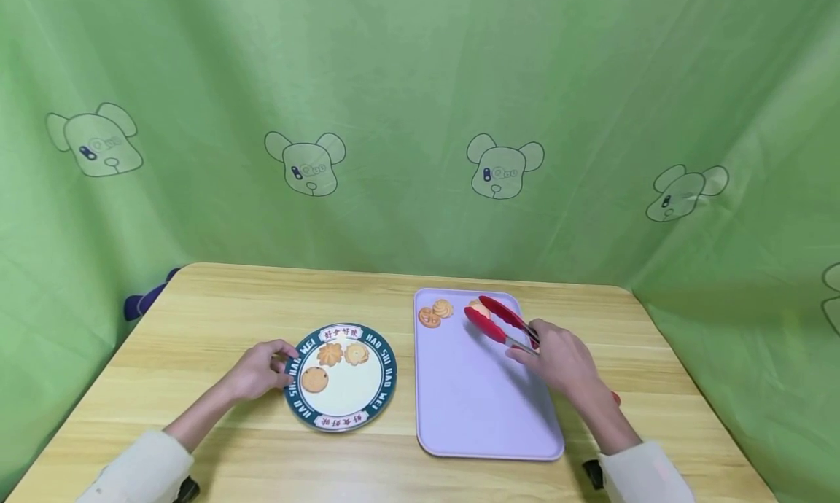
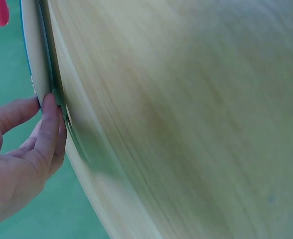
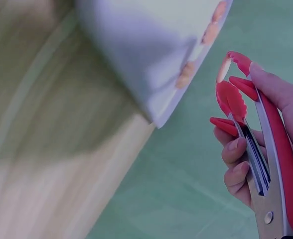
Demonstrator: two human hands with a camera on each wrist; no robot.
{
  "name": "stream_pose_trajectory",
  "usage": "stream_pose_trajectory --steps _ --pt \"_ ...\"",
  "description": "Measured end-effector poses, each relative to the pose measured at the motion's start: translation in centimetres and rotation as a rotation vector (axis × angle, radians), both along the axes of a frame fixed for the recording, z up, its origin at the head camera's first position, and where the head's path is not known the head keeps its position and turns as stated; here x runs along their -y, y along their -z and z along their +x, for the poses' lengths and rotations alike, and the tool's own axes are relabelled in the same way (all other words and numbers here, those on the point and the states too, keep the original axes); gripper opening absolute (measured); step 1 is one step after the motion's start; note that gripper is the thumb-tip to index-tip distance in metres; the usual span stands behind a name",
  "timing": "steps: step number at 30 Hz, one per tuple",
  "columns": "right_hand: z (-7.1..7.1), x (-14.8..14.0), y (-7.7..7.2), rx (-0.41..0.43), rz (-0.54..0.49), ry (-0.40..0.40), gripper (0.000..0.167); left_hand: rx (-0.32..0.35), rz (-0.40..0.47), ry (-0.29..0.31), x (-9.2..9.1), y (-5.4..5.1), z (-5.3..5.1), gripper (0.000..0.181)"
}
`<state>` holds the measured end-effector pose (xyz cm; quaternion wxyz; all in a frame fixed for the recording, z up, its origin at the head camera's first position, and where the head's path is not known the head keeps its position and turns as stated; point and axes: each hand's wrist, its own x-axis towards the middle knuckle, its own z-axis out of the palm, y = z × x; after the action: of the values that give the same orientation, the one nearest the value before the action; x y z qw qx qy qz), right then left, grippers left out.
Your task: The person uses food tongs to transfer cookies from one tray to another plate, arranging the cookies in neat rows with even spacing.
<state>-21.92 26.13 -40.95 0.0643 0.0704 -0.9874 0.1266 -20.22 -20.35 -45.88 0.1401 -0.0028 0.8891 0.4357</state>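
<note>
My right hand [image 1: 558,353] grips metal tongs [image 3: 266,181] with red heads, held above the far right of a lilac tray [image 1: 482,408]. Between the tongs' heads shows the thin tan edge of what looks like a cookie [image 3: 223,69]. On the tray lie a pretzel-shaped cookie [image 1: 429,317], a swirled cookie [image 1: 442,308] and another cookie [image 3: 185,74] near a corner. With thumb and fingers my left hand [image 1: 261,370] pinches the left rim of a green-edged plate [image 1: 387,372]. The plate bears a round cookie [image 1: 315,379], a flower-shaped cookie [image 1: 329,353] and a ruffled cookie [image 1: 356,353].
Plate and tray stand side by side on a light wooden table [image 1: 216,306], with a strip of wood between them. Green curtains [image 1: 407,219] printed with bear heads enclose the table's back and sides. Something dark purple [image 1: 147,301] shows past the back left corner.
</note>
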Motion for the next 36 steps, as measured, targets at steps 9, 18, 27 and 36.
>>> stream_pose_trajectory --steps 9,18,27,36 --pt "1.3 4.0 -0.8 -0.064 -0.011 -0.110 0.050 0.002 -0.006 -0.001 0.0 0.0 0.0 0.040" --pt "2.6 8.0 -0.6 -0.105 0.004 -0.241 0.050 -0.002 -0.013 0.003 0.0 0.0 0.0 0.039" --pt "3.1 11.6 0.3 -0.070 0.040 -0.343 0.048 -0.005 -0.013 0.012 0.0 -0.2 0.1 0.040" --pt "3.4 14.0 1.1 0.039 0.064 -0.406 0.050 0.003 -0.010 0.012 0.0 -0.1 0.0 0.039"
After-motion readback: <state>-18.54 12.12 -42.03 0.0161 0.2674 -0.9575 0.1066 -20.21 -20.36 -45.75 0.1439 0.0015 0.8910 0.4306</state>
